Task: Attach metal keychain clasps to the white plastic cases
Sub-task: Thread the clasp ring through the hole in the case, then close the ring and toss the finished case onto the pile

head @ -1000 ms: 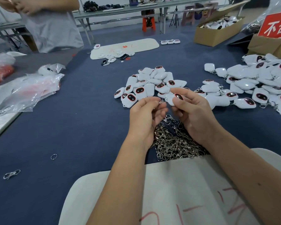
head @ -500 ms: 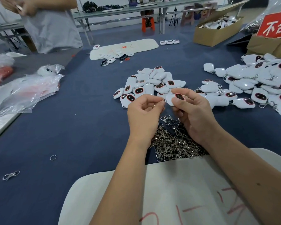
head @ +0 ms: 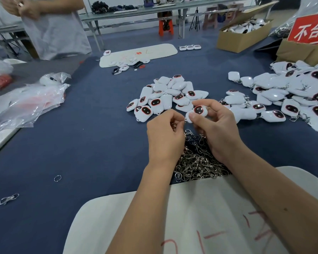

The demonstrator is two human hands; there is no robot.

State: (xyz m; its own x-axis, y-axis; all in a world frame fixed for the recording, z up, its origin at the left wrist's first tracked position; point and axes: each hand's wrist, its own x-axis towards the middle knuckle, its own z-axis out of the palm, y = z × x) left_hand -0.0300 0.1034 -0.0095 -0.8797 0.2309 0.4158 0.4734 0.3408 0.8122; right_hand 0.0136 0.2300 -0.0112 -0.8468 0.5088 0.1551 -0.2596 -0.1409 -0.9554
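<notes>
My right hand [head: 217, 129] pinches a white plastic case [head: 197, 111] with a dark red-rimmed window, held above the blue table. My left hand [head: 164, 136] pinches a small metal clasp [head: 174, 124] whose ring meets the case's left corner. Under both hands lies a heap of metal keychain clasps [head: 196, 162]. Just beyond the hands sits a pile of white cases [head: 165, 96] with no clasps showing. On the right lies a larger pile of cases with clasps [head: 286, 99].
A white board [head: 200, 217] covers the table's near edge under my forearms. A loose ring [head: 57, 178] and a lone clasp [head: 8, 199] lie at left, plastic bags [head: 26, 105] further left. Cardboard boxes [head: 244, 36] stand far right. Another person [head: 51, 26] stands across the table.
My hands have parted slightly and the case has turned, its dark window now more in view; the left hand shifted a little left with the clasp.
</notes>
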